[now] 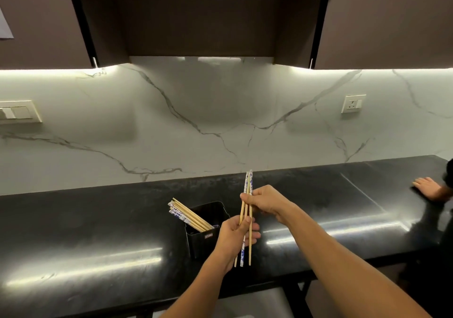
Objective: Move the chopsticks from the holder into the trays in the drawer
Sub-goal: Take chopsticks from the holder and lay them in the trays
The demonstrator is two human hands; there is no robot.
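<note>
A black rectangular holder (207, 240) stands on the black countertop, with several wooden chopsticks (188, 216) leaning out of it to the left, some with blue-and-white patterned ends. Just right of the holder, both hands hold a small bunch of chopsticks (248, 187) upright above the counter. My right hand (263, 201) pinches the bunch near its upper half. My left hand (236, 235) grips it lower down, thumb across the sticks. The drawer and its trays are not in view.
The black countertop (98, 232) runs the width of the view below a white marble backsplash. Another person's hand (427, 187) rests on the counter at far right. Wall sockets sit at left (18, 113) and right (353, 103). Dark cabinets hang overhead.
</note>
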